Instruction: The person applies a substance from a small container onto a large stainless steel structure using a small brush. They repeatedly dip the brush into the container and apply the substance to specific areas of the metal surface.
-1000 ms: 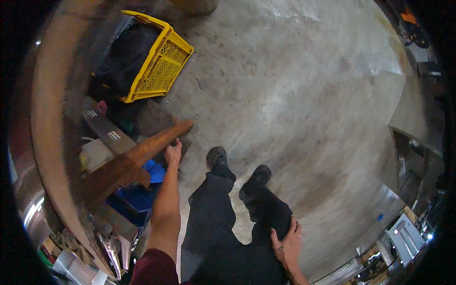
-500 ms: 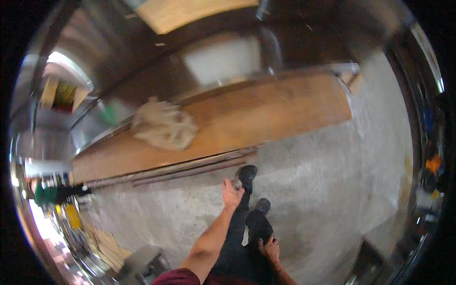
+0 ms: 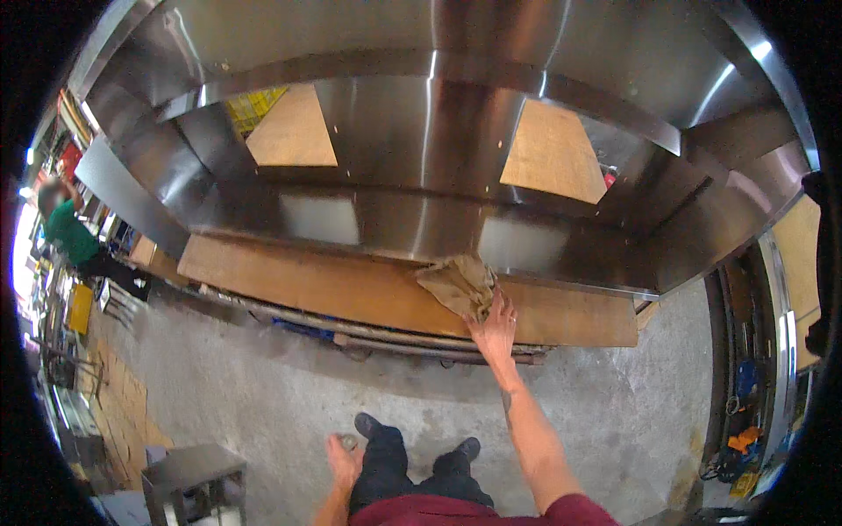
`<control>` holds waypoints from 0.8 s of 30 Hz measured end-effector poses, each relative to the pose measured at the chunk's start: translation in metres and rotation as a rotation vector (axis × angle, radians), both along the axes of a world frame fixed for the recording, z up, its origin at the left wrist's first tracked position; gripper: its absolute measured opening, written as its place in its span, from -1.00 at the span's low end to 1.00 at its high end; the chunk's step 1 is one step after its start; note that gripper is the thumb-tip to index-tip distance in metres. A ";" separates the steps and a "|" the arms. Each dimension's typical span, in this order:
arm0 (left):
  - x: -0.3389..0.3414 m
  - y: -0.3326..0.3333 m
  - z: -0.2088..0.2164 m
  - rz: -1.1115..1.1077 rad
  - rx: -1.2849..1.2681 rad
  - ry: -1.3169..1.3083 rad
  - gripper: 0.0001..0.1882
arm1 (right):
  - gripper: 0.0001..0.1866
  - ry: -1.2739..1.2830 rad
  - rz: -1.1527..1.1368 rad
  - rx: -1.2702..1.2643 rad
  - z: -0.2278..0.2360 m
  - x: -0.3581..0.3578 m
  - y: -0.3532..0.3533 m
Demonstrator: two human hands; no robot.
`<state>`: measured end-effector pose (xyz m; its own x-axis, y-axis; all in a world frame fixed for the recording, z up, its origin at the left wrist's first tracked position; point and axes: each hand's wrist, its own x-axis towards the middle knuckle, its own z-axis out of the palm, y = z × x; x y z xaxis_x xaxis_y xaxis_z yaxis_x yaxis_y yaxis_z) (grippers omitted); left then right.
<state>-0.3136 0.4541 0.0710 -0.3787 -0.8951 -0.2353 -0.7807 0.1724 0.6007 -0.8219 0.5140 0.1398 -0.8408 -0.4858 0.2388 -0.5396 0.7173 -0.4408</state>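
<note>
A crumpled beige-brown cloth point(image 3: 460, 285) lies on the long brown wooden board point(image 3: 377, 285), against the steel structure. My right hand point(image 3: 495, 326) is stretched out to the cloth's near right edge, thumb and fingers around a fold of it. My left hand point(image 3: 345, 460) hangs low beside my left leg. Its fingers curl around a small, round, greyish object point(image 3: 349, 442), whose kind is too small to make out.
A large shiny steel structure point(image 3: 421, 210) with two cut-out openings rises behind the board. Pipes and bars point(image 3: 395, 344) run under the board's near edge. A steel stand point(image 3: 193, 478) is at the lower left. A person in green point(image 3: 74, 232) is at the far left.
My view has swung to face the steel structure. My right hand has moved from beside my leg to the cloth. The left hand, still around the small round object, now hangs lower.
</note>
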 end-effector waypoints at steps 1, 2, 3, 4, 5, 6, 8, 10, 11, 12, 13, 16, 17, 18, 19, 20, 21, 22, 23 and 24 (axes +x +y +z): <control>0.025 -0.017 0.000 0.054 -0.001 -0.010 -0.28 | -0.04 -0.102 -0.010 0.026 -0.007 -0.014 -0.020; 0.046 -0.032 -0.002 0.113 0.006 -0.018 -0.29 | -0.08 -0.204 -0.015 0.056 -0.015 -0.027 -0.035; 0.060 -0.048 -0.003 0.110 -0.032 -0.003 -0.29 | -0.11 -0.303 -0.017 0.097 -0.015 -0.035 -0.043; 0.076 -0.055 -0.003 0.125 -0.060 0.004 -0.28 | -0.16 -0.326 -0.013 0.123 -0.003 -0.037 -0.053; 0.089 -0.064 -0.003 0.138 -0.090 0.008 -0.28 | -0.21 -0.350 -0.011 0.148 0.009 -0.041 -0.062; 0.098 -0.076 -0.004 0.150 -0.098 -0.009 -0.29 | -0.27 -0.371 0.003 0.171 0.027 -0.045 -0.075; 0.120 -0.083 -0.006 0.201 -0.101 -0.062 -0.31 | -0.30 -0.410 -0.009 -0.016 0.077 -0.043 -0.092; 0.122 -0.111 0.002 0.190 -0.056 -0.033 -0.32 | -0.31 -0.457 -0.022 -0.304 0.089 -0.069 -0.100; 0.121 -0.132 0.010 0.175 -0.044 -0.023 -0.32 | -0.30 -0.488 -0.028 -0.494 0.075 -0.091 -0.101; 0.123 -0.134 0.013 0.205 -0.077 -0.029 -0.33 | -0.30 -0.550 0.005 -0.557 0.085 -0.096 -0.114; 0.123 -0.137 0.015 0.232 -0.106 -0.037 -0.33 | -0.30 -0.615 0.033 -0.616 0.096 -0.099 -0.128; 0.106 -0.152 0.026 0.308 -0.121 -0.027 -0.34 | -0.10 0.136 -0.238 0.105 0.093 -0.105 -0.174; 0.100 -0.158 0.033 0.344 -0.128 -0.018 -0.34 | -0.07 0.094 -0.121 0.102 0.085 -0.109 -0.193; 0.096 -0.161 0.040 0.388 -0.176 0.003 -0.35 | -0.04 0.048 0.002 0.089 0.072 -0.110 -0.213; 0.094 -0.159 0.042 0.438 -0.231 0.018 -0.36 | -0.02 0.000 0.133 0.072 0.057 -0.098 -0.237; 0.091 -0.153 0.045 0.487 -0.279 0.031 -0.36 | -0.03 0.013 0.259 0.170 0.046 -0.076 -0.259; 0.088 -0.149 0.050 0.544 -0.265 0.036 -0.37 | -0.04 0.039 0.382 0.268 0.037 -0.055 -0.278; 0.082 -0.143 0.054 0.604 -0.249 0.044 -0.37 | -0.08 -0.063 0.497 0.344 0.031 -0.043 -0.296; 0.079 -0.139 0.056 0.657 -0.228 0.061 -0.37 | -0.12 -0.157 0.602 0.431 0.027 -0.035 -0.309; 0.079 -0.139 0.061 0.680 -0.232 0.061 -0.37 | -0.18 -0.129 0.632 0.416 0.008 -0.031 -0.318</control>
<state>-0.2342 0.3150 0.1315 0.2739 -0.9617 -0.0071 -0.7264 -0.2117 0.6539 -0.8528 0.1956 0.1478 -0.3822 -0.9117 -0.1505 -0.8647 0.4103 -0.2896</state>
